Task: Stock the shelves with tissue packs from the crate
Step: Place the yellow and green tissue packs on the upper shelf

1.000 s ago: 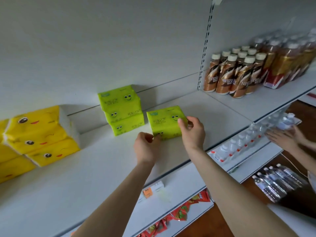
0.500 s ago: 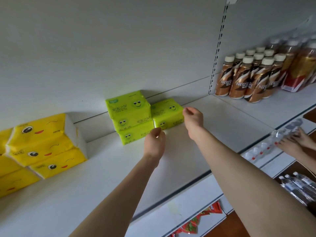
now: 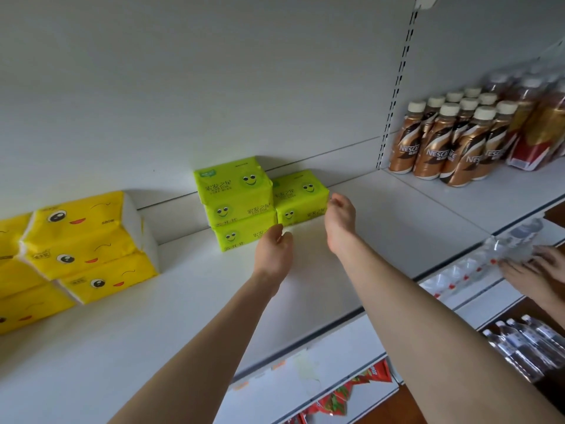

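Only the head view here. The single lime-green plastic-wrapped tissue pack (image 3: 301, 197) sits on the white metal shelf (image 3: 397, 215), pushed back against the rear panel and touching the right side of a stack of two green smiley packs (image 3: 237, 203), probably so the row stays tidy and front space is free for more. The right hand (image 3: 339, 218) is at about 3 o'clock of that pack, fingertips at its right edge, loosely curled and gripping nothing. The left hand (image 3: 273, 249) is at roughly 7 o'clock, just in front, half curled, also empty. Both hands are apart. Yellow cartoon-face tissue bundles (image 3: 88, 246) sit way off at 9 o'clock, brown coffee bottles (image 3: 449, 145) at 2 o'clock. No crate in sight.
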`<state>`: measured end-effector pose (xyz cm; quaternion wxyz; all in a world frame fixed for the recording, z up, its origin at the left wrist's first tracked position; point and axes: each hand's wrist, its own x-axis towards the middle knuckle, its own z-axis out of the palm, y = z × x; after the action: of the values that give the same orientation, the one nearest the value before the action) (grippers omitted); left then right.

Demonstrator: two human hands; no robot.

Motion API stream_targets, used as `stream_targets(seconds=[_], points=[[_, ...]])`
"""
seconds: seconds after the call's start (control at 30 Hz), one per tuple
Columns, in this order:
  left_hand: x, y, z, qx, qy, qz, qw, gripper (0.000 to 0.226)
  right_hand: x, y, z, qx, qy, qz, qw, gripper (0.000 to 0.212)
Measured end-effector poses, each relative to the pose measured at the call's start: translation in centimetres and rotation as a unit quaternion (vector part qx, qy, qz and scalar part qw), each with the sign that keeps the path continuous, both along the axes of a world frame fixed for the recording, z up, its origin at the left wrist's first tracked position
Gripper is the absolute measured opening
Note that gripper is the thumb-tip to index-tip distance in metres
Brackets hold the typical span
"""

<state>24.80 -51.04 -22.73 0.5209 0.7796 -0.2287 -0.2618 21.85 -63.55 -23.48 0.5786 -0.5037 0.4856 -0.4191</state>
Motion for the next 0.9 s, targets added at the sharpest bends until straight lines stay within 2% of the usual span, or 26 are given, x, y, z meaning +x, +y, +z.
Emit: stream_targets(seconds=[0.2,0.37,0.43,0.5,0.6,0.67,0.77,0.9], points=[[-2.6,3.0,0.8,-0.049,0.023,0.049,0.997,0.034,-2.7,3.3,0.3,-0.004,0.005,-0.009,1.0,0.025],[-6.8,8.1,1.1,-0.087,0.025,0.083,0.992,0.024,-6.3,9.9,0.5,-0.074,0.013,0.148,0.986,0.012],[-8.8,10.5,0.7,-0.103,0.03,0.091,0.99,0.016,-8.4,12.7,0.3,-0.1,0.006,0.189,0.977,0.023],[-10.6,12.8,-0.4,-0.103,0.038,0.105,0.988,0.013,-10.4,15.3,-0.3,-0.114,0.003,0.219,0.969,0.026],[-12.7,16.1,-2.7,-0.086,0.059,0.115,0.988,0.012,-12.8,18.8,-2.4,-0.126,0.018,0.241,0.962,0.019],[-13.7,18.2,-4.7,-0.055,0.071,0.105,0.99,0.011,-14.2,20.9,-4.7,-0.109,0.037,0.252,0.961,0.018],[-14.8,21.3,-8.9,0.006,0.106,0.097,0.99,0.01,-16.3,23.6,-8.7,-0.071,0.073,0.278,0.955,0.006],[-16.6,25.4,-15.6,0.09,0.136,0.092,0.982,0.011,-19.6,26.6,-15.8,-0.031,0.156,0.269,0.95,0.014]])
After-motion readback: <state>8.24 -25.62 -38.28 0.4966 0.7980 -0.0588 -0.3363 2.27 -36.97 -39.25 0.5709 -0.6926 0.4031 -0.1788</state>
